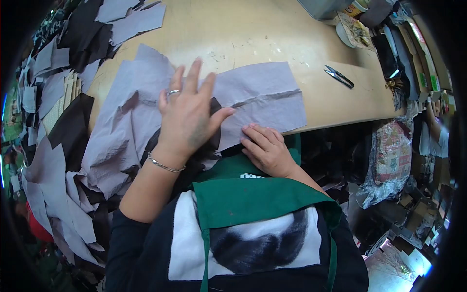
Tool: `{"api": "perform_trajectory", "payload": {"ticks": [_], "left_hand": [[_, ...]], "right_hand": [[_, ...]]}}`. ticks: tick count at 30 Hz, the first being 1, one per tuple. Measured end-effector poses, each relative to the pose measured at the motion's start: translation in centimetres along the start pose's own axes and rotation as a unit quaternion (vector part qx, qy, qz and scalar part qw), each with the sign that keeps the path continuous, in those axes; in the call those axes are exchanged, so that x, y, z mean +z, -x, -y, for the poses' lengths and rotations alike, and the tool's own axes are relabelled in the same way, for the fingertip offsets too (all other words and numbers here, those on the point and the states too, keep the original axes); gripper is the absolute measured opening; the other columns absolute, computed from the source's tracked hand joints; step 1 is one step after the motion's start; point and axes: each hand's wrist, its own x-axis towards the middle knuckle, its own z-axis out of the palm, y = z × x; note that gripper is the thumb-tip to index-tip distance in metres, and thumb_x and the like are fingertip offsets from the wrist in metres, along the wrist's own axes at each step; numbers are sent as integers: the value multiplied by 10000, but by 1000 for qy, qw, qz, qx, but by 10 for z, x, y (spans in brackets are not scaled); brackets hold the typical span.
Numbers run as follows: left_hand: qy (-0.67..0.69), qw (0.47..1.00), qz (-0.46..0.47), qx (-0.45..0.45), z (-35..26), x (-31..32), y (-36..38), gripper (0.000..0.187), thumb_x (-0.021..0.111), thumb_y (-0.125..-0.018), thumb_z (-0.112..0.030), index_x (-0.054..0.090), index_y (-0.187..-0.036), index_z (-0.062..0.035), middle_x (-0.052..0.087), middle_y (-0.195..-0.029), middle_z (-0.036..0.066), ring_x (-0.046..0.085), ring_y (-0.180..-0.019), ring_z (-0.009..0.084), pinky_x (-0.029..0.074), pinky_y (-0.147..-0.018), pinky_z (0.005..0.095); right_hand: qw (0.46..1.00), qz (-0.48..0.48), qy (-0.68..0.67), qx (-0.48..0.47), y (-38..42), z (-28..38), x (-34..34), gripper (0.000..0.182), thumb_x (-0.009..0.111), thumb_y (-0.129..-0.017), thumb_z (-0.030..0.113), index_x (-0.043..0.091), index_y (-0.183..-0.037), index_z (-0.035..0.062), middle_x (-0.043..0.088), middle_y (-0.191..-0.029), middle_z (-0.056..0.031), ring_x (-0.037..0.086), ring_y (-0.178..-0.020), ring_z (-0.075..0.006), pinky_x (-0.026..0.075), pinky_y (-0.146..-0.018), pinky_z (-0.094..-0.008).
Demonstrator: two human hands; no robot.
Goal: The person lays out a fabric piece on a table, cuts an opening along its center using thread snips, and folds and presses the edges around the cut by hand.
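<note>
A piece of greyish-lilac fabric [265, 82] lies over the near part of the table, with a raised crease or seam running across its right half. My left hand [187, 114] is over its middle, fingers spread, slightly blurred, with a ring and a bracelet on it. Dark fabric [214, 131] shows beneath that hand. At the fabric's near edge, by the table's rim, my right hand [267, 148] has its fingers bent together on the cloth; its thumb is mostly hidden. To the left the cloth bunches into loose folds.
Thread snips [339, 76] lie on the table [233, 31] at right. Grey and black cut pieces [61, 131] pile up along the left side. A bowl [346, 35] and a grey container [321, 7] stand at the back right. A plastic-wrapped bundle [391, 151] sits below, right.
</note>
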Motion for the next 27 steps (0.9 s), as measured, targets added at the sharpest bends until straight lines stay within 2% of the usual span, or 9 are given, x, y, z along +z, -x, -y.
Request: {"api": "perform_trajectory", "payload": {"ticks": [2,5,8,10,14,17,20,23,27], "left_hand": [[65,993,-82,62,-23,2,-10,602,723,-766,-444,591,-1237,-93,369,-1494,117,327,-1378,341,333,-960,675],[306,935,67,167,-41,41,-40,616,725,-771,-419,561,-1276,-107,391,-1478,122,331,-1385,300,314,-973,695],[293,936,95,171,-48,78,-56,698,749,-743,-419,513,-1326,-117,405,-1473,103,319,-1394,293,305,-992,696],[225,954,111,164,-49,67,-53,761,770,-709,-434,489,-1351,-136,392,-1485,83,290,-1411,304,283,-1001,713],[150,969,114,160,-42,60,-49,875,793,-644,-506,464,-1384,-176,360,-1512,32,232,-1437,322,238,-1015,742],[214,958,101,162,-29,66,-47,913,784,-624,-560,456,-1402,-211,330,-1530,14,215,-1441,328,225,-1009,757],[104,977,129,132,-23,47,-49,950,774,-601,-607,451,-1415,-239,318,-1538,14,214,-1440,333,218,-1009,763],[114,974,167,107,-16,48,-44,938,770,-590,-623,468,-1404,-268,317,-1538,11,218,-1440,330,219,-1003,766],[128,978,128,108,-13,55,-38,933,759,-585,-642,474,-1398,-285,316,-1538,6,227,-1436,330,226,-1001,762]], "right_hand": [[1000,1,7,-3,-2,0,1,241,675,-797,179,660,-1025,103,593,-1228,-63,558,-1152,-222,425,-921,-371],[1000,25,11,3,1,0,1,248,666,-776,182,659,-1012,104,593,-1206,-79,555,-1134,-235,420,-916,-365],[1000,7,6,-13,1,4,1,256,660,-750,172,657,-994,95,610,-1150,-89,562,-1115,-248,434,-899,-379],[999,6,2,-31,5,2,-2,235,681,-762,171,653,-979,86,619,-1106,-95,580,-1080,-255,445,-885,-393],[995,-53,-81,14,-1,-10,-18,250,725,-726,102,651,-963,81,621,-1077,-84,599,-1011,-263,457,-854,-386],[992,-114,-15,52,-23,-35,-36,283,738,-706,79,654,-976,91,619,-1011,-44,588,-926,-252,459,-813,-378],[994,-65,31,84,-40,-55,-40,278,734,-725,135,662,-992,116,616,-1012,-10,563,-970,-229,435,-854,-393],[995,-21,42,89,-53,-65,-34,282,733,-733,175,671,-1006,139,603,-984,3,546,-980,-219,418,-879,-404],[992,30,43,113,-58,-63,-29,269,736,-733,193,682,-993,152,572,-918,-4,537,-945,-220,416,-880,-406]]}}
